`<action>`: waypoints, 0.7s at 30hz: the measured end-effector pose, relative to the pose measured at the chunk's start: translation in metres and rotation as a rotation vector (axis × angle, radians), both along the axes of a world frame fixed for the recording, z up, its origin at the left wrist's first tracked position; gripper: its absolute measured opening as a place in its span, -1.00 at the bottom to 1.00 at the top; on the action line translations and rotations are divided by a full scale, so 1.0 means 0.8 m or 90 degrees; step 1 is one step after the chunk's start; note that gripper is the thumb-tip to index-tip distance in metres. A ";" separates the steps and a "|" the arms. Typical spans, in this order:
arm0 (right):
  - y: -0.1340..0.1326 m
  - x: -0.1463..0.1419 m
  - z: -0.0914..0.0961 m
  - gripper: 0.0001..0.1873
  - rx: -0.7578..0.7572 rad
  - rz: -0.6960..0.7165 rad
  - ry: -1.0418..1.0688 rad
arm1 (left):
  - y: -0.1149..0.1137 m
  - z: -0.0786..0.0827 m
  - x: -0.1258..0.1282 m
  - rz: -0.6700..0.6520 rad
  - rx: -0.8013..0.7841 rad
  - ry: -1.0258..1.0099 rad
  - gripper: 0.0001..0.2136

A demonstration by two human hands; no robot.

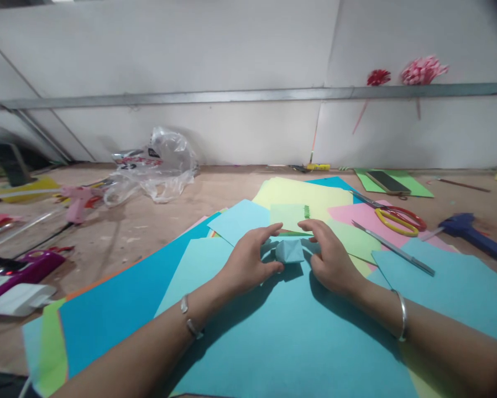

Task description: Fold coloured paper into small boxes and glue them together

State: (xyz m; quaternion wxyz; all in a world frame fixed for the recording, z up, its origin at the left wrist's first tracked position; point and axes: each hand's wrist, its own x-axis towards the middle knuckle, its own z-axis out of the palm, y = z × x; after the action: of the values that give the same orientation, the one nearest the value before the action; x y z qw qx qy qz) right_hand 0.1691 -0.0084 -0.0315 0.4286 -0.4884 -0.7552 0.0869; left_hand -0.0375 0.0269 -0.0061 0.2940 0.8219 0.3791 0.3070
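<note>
A small folded piece of light blue paper (289,251) sits between my two hands over a big blue sheet (285,331). My left hand (248,260) pinches its left side, thumb below and fingers curled over the top. From the right, my right hand (329,255) grips the other side with bent fingers. Both wrists wear silver bangles. Part of the fold is hidden under my fingers.
Coloured paper sheets (302,196) spread across the wooden table. Red-handled scissors (397,218) and a thin craft knife (393,249) lie to the right, with a phone (387,181) and a blue glue gun (470,229) beyond. A plastic bag (157,166) and a pink glue gun (78,199) lie left.
</note>
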 end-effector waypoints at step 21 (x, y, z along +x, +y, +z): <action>-0.012 -0.012 0.021 -0.77 0.002 0.072 0.002 | 0.006 -0.007 0.002 -0.001 0.165 0.084 -0.77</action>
State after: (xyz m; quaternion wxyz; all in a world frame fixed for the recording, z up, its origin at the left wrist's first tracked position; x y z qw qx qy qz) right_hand 0.1596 -0.0182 -0.0147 0.4249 -0.4439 -0.7812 0.1102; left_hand -0.0361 0.0316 -0.0114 0.1603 0.8717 0.3544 0.2981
